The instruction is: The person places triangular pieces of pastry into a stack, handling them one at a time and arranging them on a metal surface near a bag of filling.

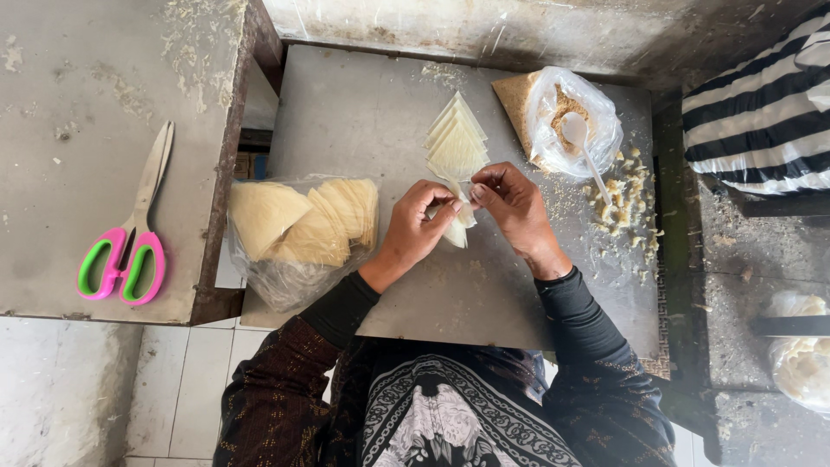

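Observation:
My left hand [418, 227] and my right hand [512, 206] meet over the grey metal table [363, 112], both pinching a thin pale pastry sheet [459, 227] folded between the fingertips. Just beyond the hands lies a fanned stack of triangular pastry sheets [456, 143]. A clear plastic bag of round pale wrappers [304, 223] sits left of my left hand at the table's edge. To the upper right, an open plastic bag of crumbly filling [566, 112] holds a white spoon [581, 138].
Scissors with pink and green handles [128, 242] lie on a second grey table [78, 104] at left. Crumbs of filling [624, 201] are scattered by the right table edge. Striped cloth [761, 104] lies at upper right, and another bag [800, 359] at lower right.

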